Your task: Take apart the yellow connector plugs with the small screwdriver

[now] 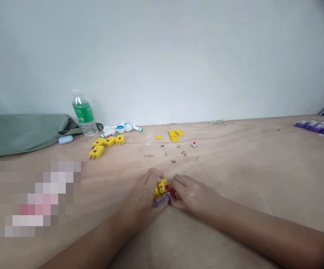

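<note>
Lower centre of frame: yellow plug point(158, 191) gripped in left hand point(143, 198), translucent purple piece point(161, 201) just below; right hand point(188, 191) pinches red piece point(172, 193) beside plug. Judgement: brace plug firmly, work clear of small metal bits point(183, 153) at mid-frame

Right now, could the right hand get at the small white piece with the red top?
Probably yes: the white piece lies beyond the right hand, with only tiny metal bits nearby, nothing tall between, though that hand is occupied beside the yellow part.
</note>
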Tool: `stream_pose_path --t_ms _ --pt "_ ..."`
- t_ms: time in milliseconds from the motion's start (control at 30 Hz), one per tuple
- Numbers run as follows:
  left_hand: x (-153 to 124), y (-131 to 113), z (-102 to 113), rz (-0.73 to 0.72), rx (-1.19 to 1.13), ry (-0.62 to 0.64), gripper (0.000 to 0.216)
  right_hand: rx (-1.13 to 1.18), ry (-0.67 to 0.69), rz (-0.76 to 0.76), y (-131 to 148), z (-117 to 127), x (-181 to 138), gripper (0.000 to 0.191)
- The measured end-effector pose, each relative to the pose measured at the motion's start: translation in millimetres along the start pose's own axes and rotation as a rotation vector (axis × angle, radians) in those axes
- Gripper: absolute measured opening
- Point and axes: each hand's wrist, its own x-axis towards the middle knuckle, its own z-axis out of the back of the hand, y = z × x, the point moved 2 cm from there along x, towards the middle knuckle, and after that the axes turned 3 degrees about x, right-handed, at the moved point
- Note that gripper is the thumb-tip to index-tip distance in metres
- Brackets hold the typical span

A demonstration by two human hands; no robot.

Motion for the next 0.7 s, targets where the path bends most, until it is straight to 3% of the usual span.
stream_pose_path --t_ms 333,533,700 --pt "-1.5 7.5 -2.2 0.016 -0.018 -0.019 0.038 0.047 0.006 0.025 -5.8 -0.1 2.5 0.001" --pt "2.8 -1.0 -2.0 -0.028 0.075 0.000 0.023 0.214 0.057 -0.194 -6.0 -0.2 0.2 0.008" --pt "3.6 -7.2 -0.4 -0.059 0.087 0.032 0.025 0.471 0.072 -0.421 -8.7 1.2 -1.7 0.018"
